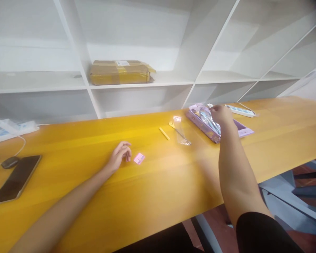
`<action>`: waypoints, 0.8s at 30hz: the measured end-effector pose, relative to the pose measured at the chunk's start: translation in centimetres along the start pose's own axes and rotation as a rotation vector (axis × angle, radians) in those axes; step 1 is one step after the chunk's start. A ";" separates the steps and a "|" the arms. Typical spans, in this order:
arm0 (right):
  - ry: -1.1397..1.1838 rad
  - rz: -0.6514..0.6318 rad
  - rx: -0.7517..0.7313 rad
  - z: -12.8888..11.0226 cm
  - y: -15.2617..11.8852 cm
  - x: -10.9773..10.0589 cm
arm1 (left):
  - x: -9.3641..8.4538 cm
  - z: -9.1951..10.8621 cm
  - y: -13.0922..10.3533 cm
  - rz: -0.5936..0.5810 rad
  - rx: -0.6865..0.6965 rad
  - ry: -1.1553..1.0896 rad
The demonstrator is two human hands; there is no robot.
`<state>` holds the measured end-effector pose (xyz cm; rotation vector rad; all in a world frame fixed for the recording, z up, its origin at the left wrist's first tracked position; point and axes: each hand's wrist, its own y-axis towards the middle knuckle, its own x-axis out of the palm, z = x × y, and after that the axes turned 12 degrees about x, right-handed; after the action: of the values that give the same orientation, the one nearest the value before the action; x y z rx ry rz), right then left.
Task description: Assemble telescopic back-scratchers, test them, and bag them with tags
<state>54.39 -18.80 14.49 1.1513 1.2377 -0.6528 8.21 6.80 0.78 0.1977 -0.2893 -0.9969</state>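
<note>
My left hand (120, 154) rests on the yellow wooden table with its fingers loosely curled and apart, holding nothing. Just right of it lies a small pink card (139, 158). My right hand (221, 114) reaches over an open purple box (204, 127) at the back right. Its fingers are closed near clear plastic packets (210, 120) inside the box; what they pinch is too small to name. Between the hands lie a yellow stick (164, 133), a yellow-tipped utensil (179, 133) partly over a clear wrapper (184, 140), and another small pink card (177, 119).
A taped cardboard parcel (121, 73) sits on the white shelf (173, 78) behind. Power strips (241, 111) lie at the back right and far left. A dark phone (15, 179) lies at the left; grey chairs (292, 200) stand at the lower right.
</note>
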 end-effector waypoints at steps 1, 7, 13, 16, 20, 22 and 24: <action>0.022 -0.078 -0.013 -0.8 0.0 0.0 | 0.1 0.1 0.0 0.003 0.000 0.009; 0.105 -0.356 -0.136 -7.9 -2.5 3.2 | 0.3 0.5 -0.3 -0.011 -0.001 0.055; 0.013 -0.391 -0.082 -12.4 -4.4 7.7 | 0.5 0.8 -0.4 -0.043 -0.014 0.103; -0.043 -0.416 -0.025 -12.3 -4.6 8.9 | 0.6 0.7 -0.3 -0.059 -0.018 0.107; -0.077 -0.435 -0.025 -12.0 -4.4 9.4 | 0.6 0.6 -0.3 -0.074 -0.029 0.107; -0.083 -0.434 -0.022 -12.1 -4.3 9.3 | 0.6 0.6 -0.2 -0.072 -0.035 0.103; -0.083 -0.430 -0.001 -12.0 -4.0 8.9 | 0.6 0.7 -0.2 -0.070 -0.038 0.103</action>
<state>48.58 -7.41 5.76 0.8504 1.4263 -1.0081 8.13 6.13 1.49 0.2247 -0.1701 -1.0570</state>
